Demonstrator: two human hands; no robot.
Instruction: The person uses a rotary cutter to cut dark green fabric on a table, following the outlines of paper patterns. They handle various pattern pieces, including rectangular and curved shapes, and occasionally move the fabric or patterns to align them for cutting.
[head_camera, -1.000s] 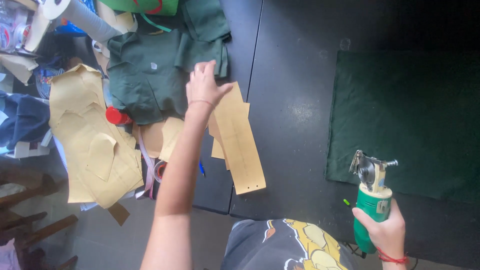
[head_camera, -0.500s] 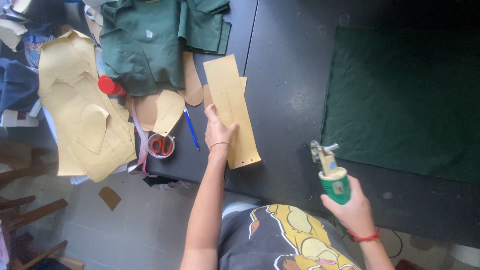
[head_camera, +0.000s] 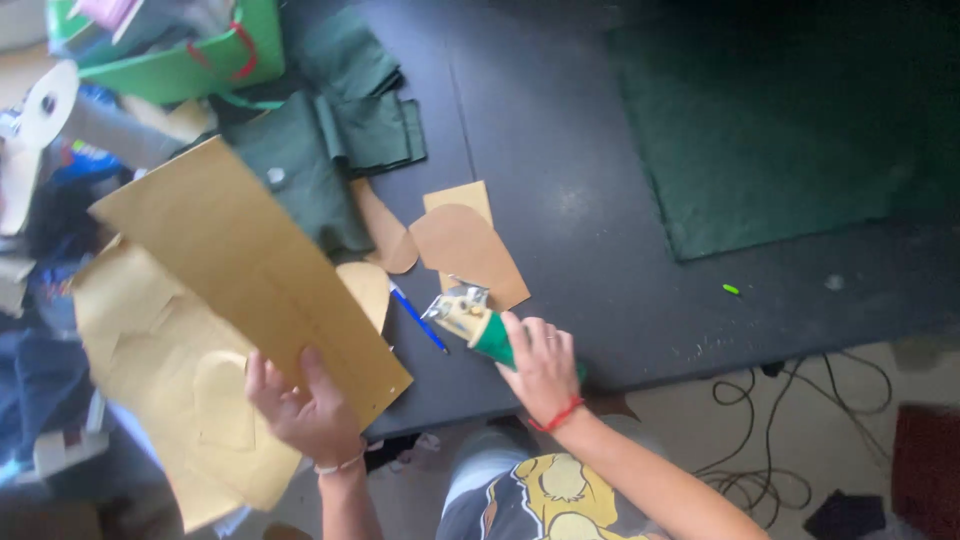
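Long cardboard pattern strip (head_camera: 250, 270) lifted off the table (head_camera: 570, 200) at the left, tilted, near end pinched in the left hand (head_camera: 300, 405), fingers (head_camera: 318, 372) wrapped up over its lower edge. Green-bodied electric cutter (head_camera: 475, 325) gripped in the right hand (head_camera: 540, 365), fingers closed round its handle, metal head pointing far-left, resting at the near table edge. Blue pen (head_camera: 418, 316) just beside the cutter head. Rounded cardboard pieces (head_camera: 465, 245) lying flat beyond it. Folded dark green fabric (head_camera: 340, 140) at the far left, partly under the strip's far end. Green bag (head_camera: 190, 50) with red handles at the far-left corner, holding pale items too blurred to tell. Large cardboard pattern sheets (head_camera: 170, 400) hanging off the left side below the strip. Dark green cloth (head_camera: 780, 120) spread flat at the far right. Cables (head_camera: 790, 420) on the floor, near right.
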